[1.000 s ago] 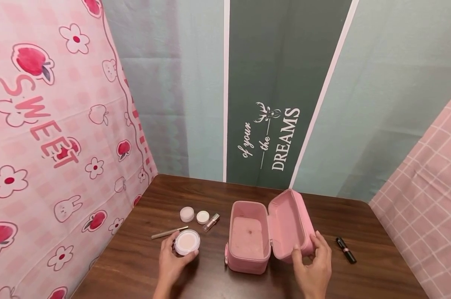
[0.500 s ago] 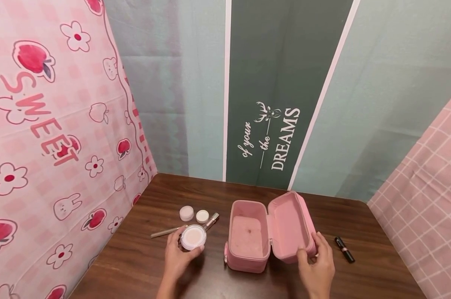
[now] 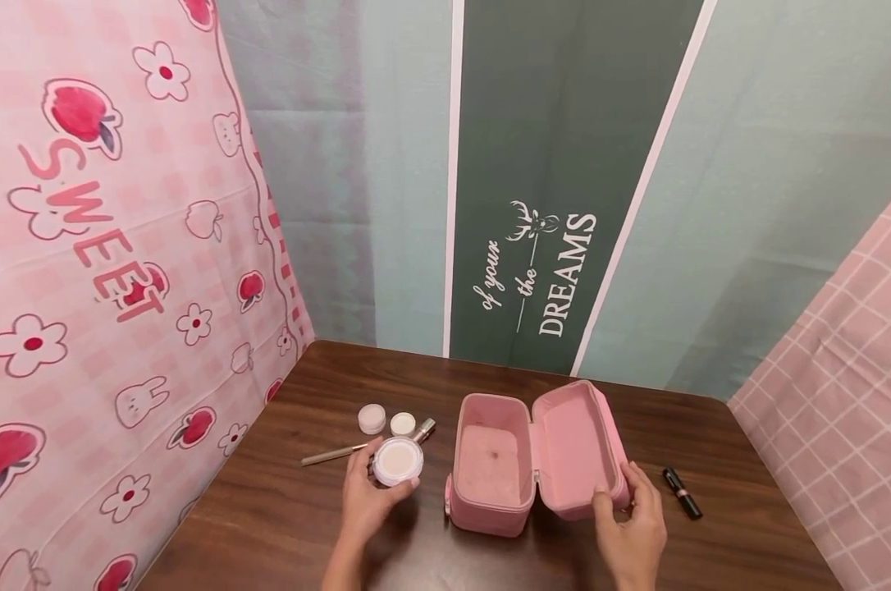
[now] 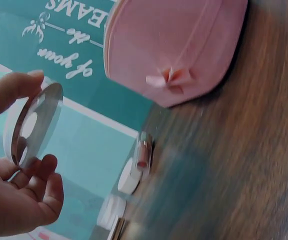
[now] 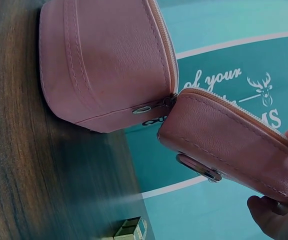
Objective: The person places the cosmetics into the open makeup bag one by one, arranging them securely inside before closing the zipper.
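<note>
In the head view my left hand holds a round, pale makeup compact by its edge, raised over the table. The left wrist view shows the compact from the side, with a shiny underside, gripped between thumb and fingers. To its right stands a pink makeup case, unzipped, its inner lining visible. A bow decorates the case's side. My right hand grips the near corner of the case's lid, which is swung out to the right.
Behind the compact lie two small round jars, a lipstick tube and a thin gold stick. A black tube lies right of the lid. Printed fabric hangs along the back and sides of the wooden table.
My left hand has carried the compact rightward and slightly away, closer to the case, and it now partly covers the lipstick tube. My right hand keeps its hold on the lid, which tilts slightly lower.
</note>
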Demonstrator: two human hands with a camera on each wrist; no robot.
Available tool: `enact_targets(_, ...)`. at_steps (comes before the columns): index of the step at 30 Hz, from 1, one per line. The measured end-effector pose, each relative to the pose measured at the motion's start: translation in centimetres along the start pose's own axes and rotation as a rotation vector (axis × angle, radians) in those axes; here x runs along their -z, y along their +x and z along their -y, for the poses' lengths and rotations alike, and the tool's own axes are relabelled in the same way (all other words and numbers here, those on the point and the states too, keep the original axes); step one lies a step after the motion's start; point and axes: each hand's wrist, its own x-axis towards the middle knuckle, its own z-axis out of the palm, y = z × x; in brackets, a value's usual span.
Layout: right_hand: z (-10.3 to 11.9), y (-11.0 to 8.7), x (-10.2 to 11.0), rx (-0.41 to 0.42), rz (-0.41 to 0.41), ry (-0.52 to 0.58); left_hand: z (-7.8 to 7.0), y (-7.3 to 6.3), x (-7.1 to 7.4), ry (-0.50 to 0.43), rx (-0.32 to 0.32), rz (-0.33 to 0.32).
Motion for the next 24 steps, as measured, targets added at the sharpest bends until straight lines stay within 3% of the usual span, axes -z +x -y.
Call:
enact_targets(7, -0.2, 0.0, 0.2, -0.001, 0.006, -0.013, -0.9, 0.1, -1.1, -0.015, 0.090, -0.014)
enact_targets(24, -0.3, -0.2, 0.2, -0.023, -0.008, 0.014, -2.8, 0.0, -2.8, -0.111, 0.117, 0.045)
